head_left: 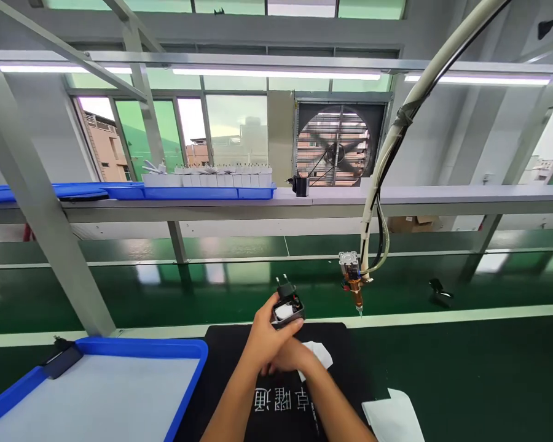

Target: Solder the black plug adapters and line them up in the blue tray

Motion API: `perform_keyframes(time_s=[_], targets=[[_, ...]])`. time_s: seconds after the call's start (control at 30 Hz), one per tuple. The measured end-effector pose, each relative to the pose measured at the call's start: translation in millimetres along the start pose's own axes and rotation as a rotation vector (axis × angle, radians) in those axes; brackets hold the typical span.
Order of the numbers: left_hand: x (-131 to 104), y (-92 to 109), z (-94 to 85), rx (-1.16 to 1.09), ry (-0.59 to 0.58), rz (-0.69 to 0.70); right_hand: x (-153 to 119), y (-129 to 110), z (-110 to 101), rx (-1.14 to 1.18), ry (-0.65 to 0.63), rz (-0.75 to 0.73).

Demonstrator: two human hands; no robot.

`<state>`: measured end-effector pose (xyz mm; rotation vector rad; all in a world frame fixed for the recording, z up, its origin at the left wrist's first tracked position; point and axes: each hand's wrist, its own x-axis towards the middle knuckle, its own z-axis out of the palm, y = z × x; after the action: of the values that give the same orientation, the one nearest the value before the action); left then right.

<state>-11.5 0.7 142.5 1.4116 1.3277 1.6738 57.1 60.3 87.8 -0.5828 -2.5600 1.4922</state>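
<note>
My left hand [273,331] is closed around a black power adapter [287,303], holding it up above the black mat [225,362]. Two metal pins stick up from its plug end, and the open casing shows a white block and small parts inside. Crossed beneath my left wrist is my right hand [288,356], low over the mat. Its visible fingers are curled, but my left forearm covers part of them, and what they hold is hidden. A crumpled white wipe [321,353] lies beside my right wrist.
On the left lies a blue-rimmed tray [201,362] with a black casing [63,359] on its rim. A dispensing nozzle [357,291] hangs at right from a hose. White paper [394,417] is at lower right; a black piece [441,293] lies farther back. The shelf bears blue trays [188,193].
</note>
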Motion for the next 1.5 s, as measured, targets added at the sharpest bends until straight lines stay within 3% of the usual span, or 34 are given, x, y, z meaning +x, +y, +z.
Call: perform_keyframes(time_s=[0.1,0.23,0.3,0.33,0.43,0.5,0.57,0.8,1.07,1.5], targets=[[17,-16,-13.9,-0.102,0.067,0.007,-69,-7,-62,-0.006,0.444,-0.043],[36,-47,-16.6,-0.157,0.162,-0.088,-130,-2,-108,0.136,1.409,-0.438],[40,-63,-10.7,-0.144,0.153,-0.15,-137,18,-124,0.115,1.623,-0.37],[41,-70,-6.7,-0.138,0.146,-0.181,-135,31,-130,0.093,1.61,-0.277],[39,-92,6.2,-0.127,0.142,-0.261,-120,71,-141,0.029,1.341,-0.06],[36,-105,13.9,-0.128,0.134,-0.297,-107,88,-141,0.001,1.221,-0.033],[33,-118,20.0,-0.138,0.117,-0.318,-95,95,-137,-0.021,1.21,-0.039],[25,-153,30.2,-0.08,0.096,-0.369,-59,71,-106,-0.124,1.127,-0.136],[18,-162,28.3,0.244,-0.036,-0.234,-34,45,-64,-0.067,0.993,-0.314],[15,-161,37.0,0.219,-0.133,-0.167,-30,44,-54,-0.096,1.027,-0.394]])
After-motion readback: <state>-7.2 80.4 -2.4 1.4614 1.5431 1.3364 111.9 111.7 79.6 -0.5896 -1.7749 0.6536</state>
